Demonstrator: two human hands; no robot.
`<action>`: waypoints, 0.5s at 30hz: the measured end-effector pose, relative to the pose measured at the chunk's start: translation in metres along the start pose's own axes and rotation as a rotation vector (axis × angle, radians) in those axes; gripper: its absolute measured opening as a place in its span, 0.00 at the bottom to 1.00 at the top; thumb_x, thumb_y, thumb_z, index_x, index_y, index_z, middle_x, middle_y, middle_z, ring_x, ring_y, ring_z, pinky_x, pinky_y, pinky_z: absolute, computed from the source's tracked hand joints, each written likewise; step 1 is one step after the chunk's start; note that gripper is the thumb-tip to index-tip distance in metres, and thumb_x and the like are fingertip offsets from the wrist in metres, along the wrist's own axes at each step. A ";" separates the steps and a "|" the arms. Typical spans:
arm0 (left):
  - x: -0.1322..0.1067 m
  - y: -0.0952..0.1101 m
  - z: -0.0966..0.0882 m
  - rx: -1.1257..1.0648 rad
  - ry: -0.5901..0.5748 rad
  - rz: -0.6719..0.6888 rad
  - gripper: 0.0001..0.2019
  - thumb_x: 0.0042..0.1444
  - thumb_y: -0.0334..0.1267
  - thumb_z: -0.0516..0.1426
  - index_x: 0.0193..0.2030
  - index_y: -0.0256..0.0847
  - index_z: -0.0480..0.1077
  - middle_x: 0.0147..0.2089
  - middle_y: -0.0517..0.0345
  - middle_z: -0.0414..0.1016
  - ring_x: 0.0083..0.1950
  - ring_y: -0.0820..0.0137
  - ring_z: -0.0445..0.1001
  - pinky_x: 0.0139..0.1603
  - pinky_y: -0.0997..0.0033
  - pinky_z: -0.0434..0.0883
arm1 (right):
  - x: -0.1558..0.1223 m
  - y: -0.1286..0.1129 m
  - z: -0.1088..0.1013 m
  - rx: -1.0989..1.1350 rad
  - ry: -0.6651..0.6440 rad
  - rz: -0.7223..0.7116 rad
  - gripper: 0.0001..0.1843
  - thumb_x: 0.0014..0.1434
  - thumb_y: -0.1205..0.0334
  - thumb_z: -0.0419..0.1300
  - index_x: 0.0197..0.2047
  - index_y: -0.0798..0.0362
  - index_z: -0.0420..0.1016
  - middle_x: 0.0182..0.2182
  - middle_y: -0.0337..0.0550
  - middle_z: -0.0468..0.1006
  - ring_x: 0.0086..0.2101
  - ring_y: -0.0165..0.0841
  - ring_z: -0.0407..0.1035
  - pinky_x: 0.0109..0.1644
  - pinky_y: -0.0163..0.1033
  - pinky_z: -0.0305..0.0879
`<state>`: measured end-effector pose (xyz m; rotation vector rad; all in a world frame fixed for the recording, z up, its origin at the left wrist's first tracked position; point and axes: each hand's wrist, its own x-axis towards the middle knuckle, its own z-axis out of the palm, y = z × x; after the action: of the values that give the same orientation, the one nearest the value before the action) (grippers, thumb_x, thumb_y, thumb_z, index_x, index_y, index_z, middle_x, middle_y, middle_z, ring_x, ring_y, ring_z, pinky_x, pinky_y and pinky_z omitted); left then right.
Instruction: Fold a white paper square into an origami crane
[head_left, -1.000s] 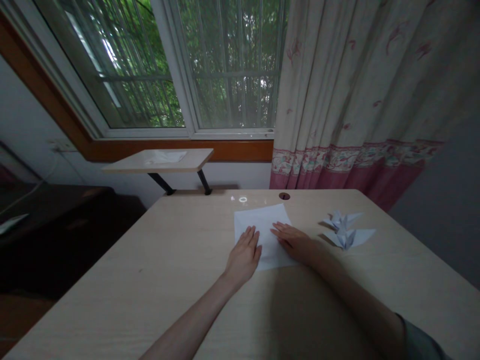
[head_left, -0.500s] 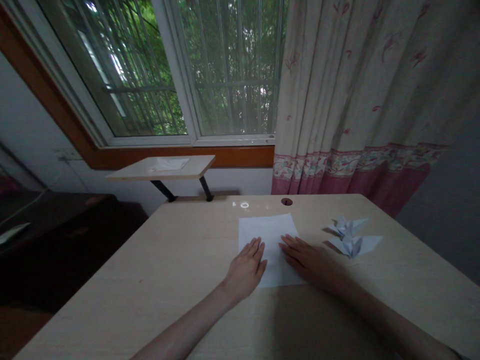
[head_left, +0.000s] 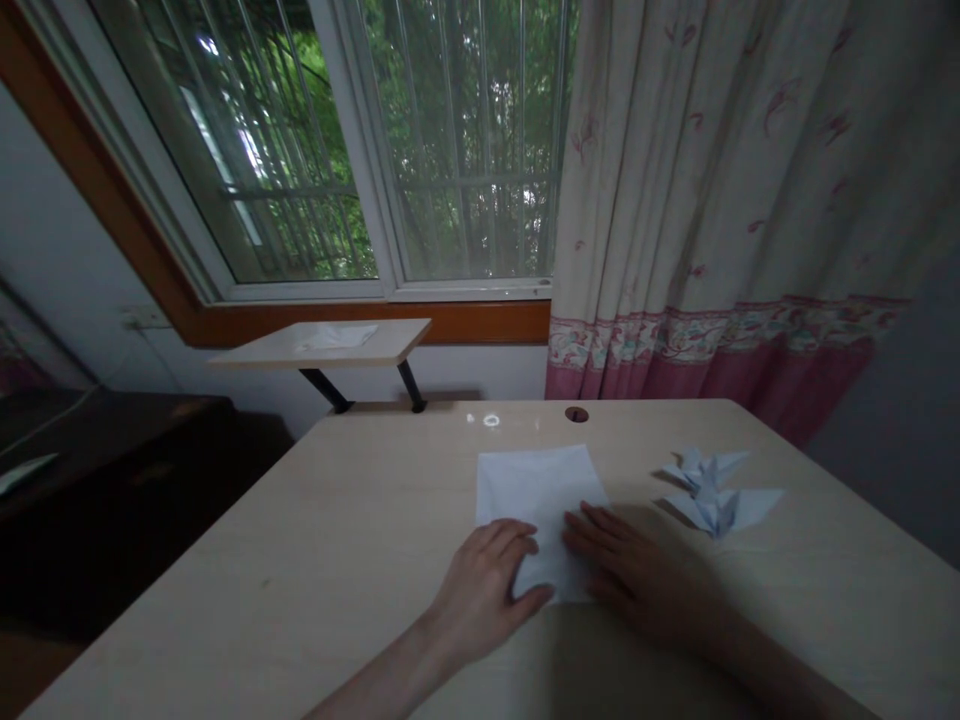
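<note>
A square sheet of white paper [head_left: 538, 490] lies flat on the light wooden table [head_left: 360, 540]. My left hand [head_left: 487, 585] rests on the sheet's near left corner, fingers curled and thumb tucked under the near edge, gripping it. My right hand [head_left: 637, 575] lies flat on the near right part of the sheet, fingers stretched out. Two folded white paper cranes [head_left: 712, 490] sit on the table to the right of my right hand.
A round cable hole [head_left: 576, 414] is near the table's far edge. Behind the table are a small side shelf [head_left: 322, 345], a barred window [head_left: 375, 150] and a patterned curtain [head_left: 735, 200]. A dark cabinet [head_left: 112, 480] stands at the left.
Both hands slid toward the near edge of the sheet. My left hand went from lying flat to curling its fingers and thumb round the near left corner. The view tilted slightly.
</note>
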<state>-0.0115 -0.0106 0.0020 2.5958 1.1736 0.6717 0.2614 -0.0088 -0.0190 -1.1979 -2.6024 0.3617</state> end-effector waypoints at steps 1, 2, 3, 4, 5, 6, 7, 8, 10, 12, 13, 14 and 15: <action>0.000 0.001 -0.001 0.001 -0.026 0.017 0.19 0.55 0.46 0.65 0.51 0.42 0.71 0.58 0.52 0.75 0.59 0.57 0.72 0.60 0.53 0.71 | -0.001 0.001 0.000 -0.003 -0.023 -0.029 0.32 0.69 0.49 0.51 0.72 0.43 0.48 0.70 0.41 0.52 0.69 0.42 0.44 0.72 0.54 0.47; -0.001 0.002 -0.002 0.004 -0.047 0.034 0.22 0.53 0.48 0.66 0.51 0.42 0.70 0.58 0.52 0.74 0.59 0.57 0.72 0.60 0.53 0.71 | -0.003 0.002 0.001 -0.005 -0.043 -0.051 0.35 0.68 0.46 0.53 0.73 0.44 0.45 0.71 0.41 0.50 0.70 0.43 0.41 0.72 0.55 0.45; -0.001 0.003 -0.002 0.013 -0.061 0.047 0.23 0.52 0.48 0.67 0.51 0.42 0.70 0.58 0.52 0.74 0.59 0.57 0.72 0.59 0.54 0.71 | -0.003 0.002 0.001 -0.007 -0.056 -0.063 0.38 0.67 0.43 0.53 0.73 0.44 0.43 0.71 0.42 0.49 0.70 0.44 0.40 0.72 0.55 0.43; -0.001 0.002 -0.003 0.023 -0.070 0.062 0.22 0.53 0.48 0.66 0.51 0.42 0.69 0.58 0.52 0.74 0.58 0.57 0.72 0.59 0.54 0.71 | -0.004 0.003 0.001 -0.007 -0.060 -0.065 0.40 0.65 0.41 0.54 0.73 0.44 0.43 0.71 0.43 0.48 0.70 0.44 0.39 0.72 0.56 0.42; -0.001 0.001 -0.003 0.038 -0.071 0.076 0.21 0.54 0.47 0.66 0.51 0.41 0.69 0.58 0.52 0.74 0.58 0.57 0.72 0.59 0.55 0.71 | -0.004 0.003 0.001 -0.006 -0.059 -0.061 0.41 0.65 0.40 0.54 0.73 0.44 0.43 0.71 0.43 0.48 0.70 0.45 0.39 0.72 0.56 0.42; -0.001 0.000 -0.004 0.057 -0.070 0.097 0.19 0.56 0.46 0.64 0.51 0.41 0.69 0.58 0.52 0.74 0.58 0.58 0.72 0.58 0.55 0.71 | -0.004 0.003 0.001 -0.004 -0.056 -0.054 0.42 0.64 0.39 0.55 0.73 0.44 0.43 0.71 0.43 0.48 0.70 0.45 0.39 0.72 0.56 0.43; -0.001 -0.001 -0.004 0.076 -0.067 0.125 0.17 0.58 0.46 0.63 0.50 0.41 0.69 0.57 0.52 0.75 0.57 0.58 0.73 0.58 0.56 0.71 | -0.004 0.002 0.000 -0.001 -0.052 -0.047 0.41 0.64 0.39 0.55 0.73 0.44 0.44 0.71 0.43 0.49 0.70 0.45 0.40 0.72 0.56 0.44; -0.001 -0.002 -0.004 0.098 -0.063 0.156 0.15 0.60 0.46 0.61 0.50 0.42 0.70 0.56 0.53 0.76 0.56 0.58 0.73 0.57 0.57 0.71 | -0.003 0.002 -0.001 0.003 -0.049 -0.045 0.41 0.64 0.39 0.54 0.73 0.44 0.45 0.71 0.43 0.50 0.70 0.45 0.40 0.72 0.56 0.44; -0.001 -0.004 -0.004 0.134 -0.054 0.222 0.12 0.63 0.45 0.58 0.48 0.42 0.70 0.53 0.54 0.77 0.54 0.60 0.75 0.54 0.59 0.72 | -0.002 0.000 -0.003 0.010 -0.047 -0.053 0.39 0.64 0.40 0.55 0.72 0.43 0.48 0.70 0.42 0.51 0.69 0.45 0.42 0.72 0.57 0.45; -0.001 -0.006 -0.004 0.160 -0.038 0.276 0.10 0.66 0.44 0.55 0.47 0.41 0.70 0.50 0.55 0.78 0.51 0.61 0.76 0.50 0.61 0.73 | -0.002 -0.002 -0.006 0.015 -0.042 -0.064 0.37 0.64 0.40 0.55 0.71 0.42 0.51 0.70 0.42 0.53 0.69 0.45 0.43 0.72 0.57 0.44; -0.001 -0.006 -0.003 0.168 -0.028 0.296 0.10 0.67 0.44 0.54 0.46 0.41 0.70 0.48 0.55 0.79 0.49 0.62 0.76 0.49 0.62 0.73 | -0.001 -0.003 -0.008 0.019 -0.040 -0.067 0.37 0.64 0.41 0.56 0.71 0.41 0.52 0.70 0.42 0.54 0.69 0.45 0.44 0.72 0.57 0.44; 0.000 -0.006 -0.003 0.172 -0.020 0.314 0.10 0.67 0.43 0.53 0.45 0.41 0.71 0.47 0.55 0.79 0.48 0.63 0.77 0.48 0.62 0.74 | -0.001 -0.004 -0.009 0.025 -0.038 -0.065 0.36 0.64 0.41 0.57 0.71 0.41 0.53 0.69 0.41 0.55 0.69 0.45 0.45 0.72 0.58 0.45; 0.000 -0.007 -0.003 0.172 -0.014 0.328 0.09 0.68 0.42 0.53 0.44 0.41 0.71 0.46 0.55 0.79 0.47 0.64 0.77 0.47 0.63 0.74 | -0.001 -0.006 -0.010 0.031 -0.034 -0.060 0.36 0.64 0.42 0.57 0.70 0.41 0.54 0.69 0.42 0.56 0.69 0.45 0.46 0.71 0.58 0.45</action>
<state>-0.0171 -0.0059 0.0019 2.9687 0.8409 0.6354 0.2612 -0.0118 -0.0081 -1.1100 -2.6454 0.4121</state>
